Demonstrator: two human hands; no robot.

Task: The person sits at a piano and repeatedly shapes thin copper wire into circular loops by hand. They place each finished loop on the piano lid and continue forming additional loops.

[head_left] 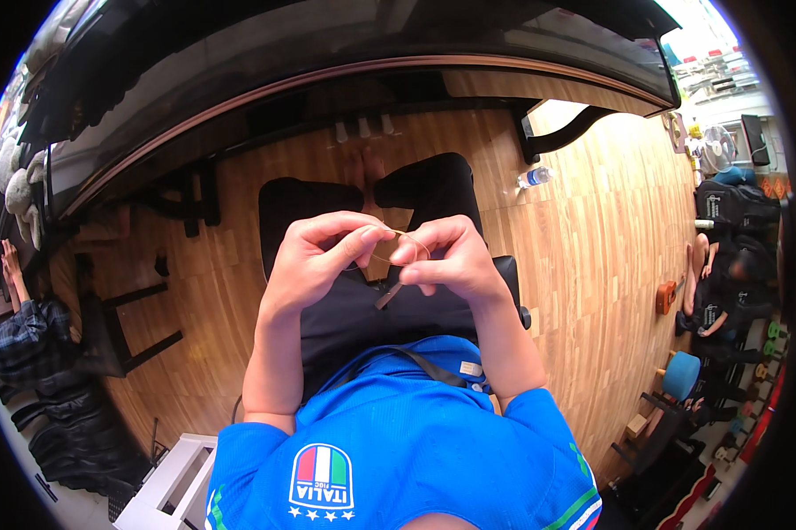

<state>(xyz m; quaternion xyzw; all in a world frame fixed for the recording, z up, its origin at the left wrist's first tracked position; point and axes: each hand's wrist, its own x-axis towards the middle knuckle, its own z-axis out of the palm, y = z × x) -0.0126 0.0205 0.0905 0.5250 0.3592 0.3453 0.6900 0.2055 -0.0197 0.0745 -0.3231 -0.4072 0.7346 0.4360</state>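
Observation:
Both my hands are raised over my lap, close together. My left hand (pixel 316 256) pinches one end of a thin, light-coloured band or string (pixel 387 260) between thumb and forefinger. My right hand (pixel 446 256) holds the other side of it, fingers curled, with a small flat tan strip hanging below the fingers. I sit on a black bench (pixel 504 269) in black trousers and a blue shirt, with bare feet showing on the wooden floor beneath.
A black piano (pixel 239 62) curves across the top, its pedals above my feet. A plastic water bottle (pixel 534 177) lies on the wooden floor (pixel 592 247) at right. Another person sits at far left, another at far right near bags and small instruments.

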